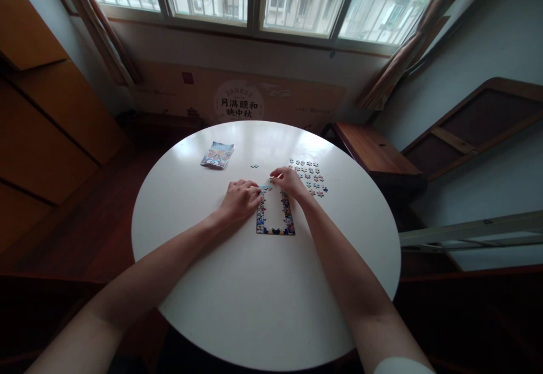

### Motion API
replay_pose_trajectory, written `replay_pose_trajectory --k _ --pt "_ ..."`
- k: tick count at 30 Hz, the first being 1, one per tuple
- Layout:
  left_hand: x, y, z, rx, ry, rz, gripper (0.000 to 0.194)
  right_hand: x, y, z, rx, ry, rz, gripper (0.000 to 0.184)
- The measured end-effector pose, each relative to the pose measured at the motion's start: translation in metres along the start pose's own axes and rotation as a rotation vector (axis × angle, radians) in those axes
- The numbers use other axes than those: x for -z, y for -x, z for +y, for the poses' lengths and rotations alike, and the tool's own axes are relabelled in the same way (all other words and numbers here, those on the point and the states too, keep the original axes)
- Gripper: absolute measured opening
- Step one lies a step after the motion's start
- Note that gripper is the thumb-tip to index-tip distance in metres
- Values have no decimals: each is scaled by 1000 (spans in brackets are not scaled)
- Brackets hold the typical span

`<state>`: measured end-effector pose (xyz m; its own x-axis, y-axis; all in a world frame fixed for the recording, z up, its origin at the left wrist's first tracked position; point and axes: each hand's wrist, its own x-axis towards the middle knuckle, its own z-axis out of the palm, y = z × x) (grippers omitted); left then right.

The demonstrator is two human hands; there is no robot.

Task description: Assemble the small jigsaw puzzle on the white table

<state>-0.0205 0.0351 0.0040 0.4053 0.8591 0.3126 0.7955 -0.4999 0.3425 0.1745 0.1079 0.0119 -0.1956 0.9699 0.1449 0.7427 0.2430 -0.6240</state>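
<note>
A partly built jigsaw puzzle (275,231) lies on the round white table (254,289), joined into a colourful border around a bare white middle. My left hand (241,200) rests at its upper left edge, fingers loosely bent and their tips touching the border; nothing shows as gripped there. Above the puzzle's top edge, my right hand (289,180) pinches a small puzzle piece (271,179) between thumb and fingertips, partly hidden by the fingers. Loose puzzle pieces (314,178) lie spread in rows just beyond and right of my right hand. One separate piece (254,166) lies farther back.
A crumpled printed packet (218,155) lies at the table's back left. A wooden bench or low table (373,147) stands behind the table on the right. Windows (297,0) and a large printed board (271,91) are at the far side, wooden cabinets (42,130) at the left.
</note>
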Motion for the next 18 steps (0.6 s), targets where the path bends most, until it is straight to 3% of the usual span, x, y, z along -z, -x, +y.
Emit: replay_pose_trajectory --k 3,9,18 --pt "-1 0 -1 -10 -4 10 26 4 1 -2 50 79 13 16" --pt "-3 0 -2 -46 15 -4 27 15 3 -11 94 53 -261 17" --pt "0 0 -1 -63 -5 -17 26 9 1 -8 79 65 -319 14"
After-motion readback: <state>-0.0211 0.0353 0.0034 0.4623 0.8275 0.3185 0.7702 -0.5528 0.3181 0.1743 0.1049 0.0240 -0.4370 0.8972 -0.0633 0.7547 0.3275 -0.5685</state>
